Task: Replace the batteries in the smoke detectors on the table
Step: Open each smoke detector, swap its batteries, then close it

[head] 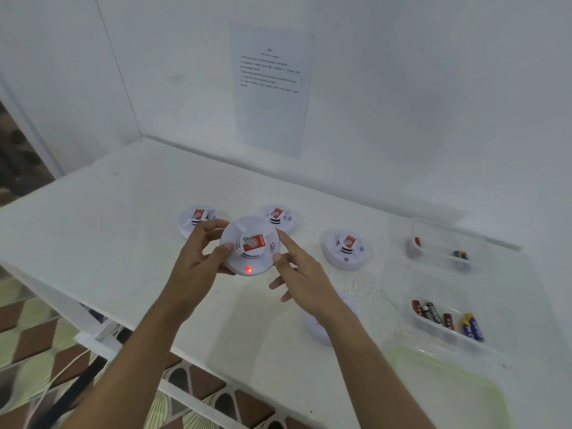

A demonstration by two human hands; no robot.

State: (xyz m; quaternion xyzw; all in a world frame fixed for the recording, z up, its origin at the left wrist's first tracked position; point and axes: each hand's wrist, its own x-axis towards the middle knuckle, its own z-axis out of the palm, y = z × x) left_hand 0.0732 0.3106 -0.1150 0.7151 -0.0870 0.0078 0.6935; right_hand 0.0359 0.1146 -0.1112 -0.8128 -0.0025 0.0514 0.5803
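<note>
The detector (pixel 250 246) is up off the counter (pixel 123 212), face toward the camera, and its red light (pixel 248 269) is lit on the lower rim. The left hand (pixel 201 255) grips it by the left edge, thumb across the front and fingers curled behind. The right hand (pixel 297 274) is open, fingers spread, its forefinger tip just touching the right rim and holding nothing. My read is that this unit is closed up and lit, so its battery change looks finished, or it is being tested.

Three more detectors sit on the counter: one back left (pixel 198 219), one behind the held unit (pixel 277 216), one to the right (pixel 346 249). All are face up with their red labels showing, and whether they have had new cells I cannot tell. A pale round shape (pixel 318 331) lies under the right wrist, too hidden to name.

Far right, the near tray (pixel 418 323) holds a handful of batteries (pixel 445 320), red-black and blue-yellow. The far tray (pixel 439 230) has just one or two cells (pixel 461 255) and something red (pixel 417 242) at its left end. Which tray is fresh stock and which is spent, the view doesn't say.

So one detector looks done, and up to three may remain.
</note>
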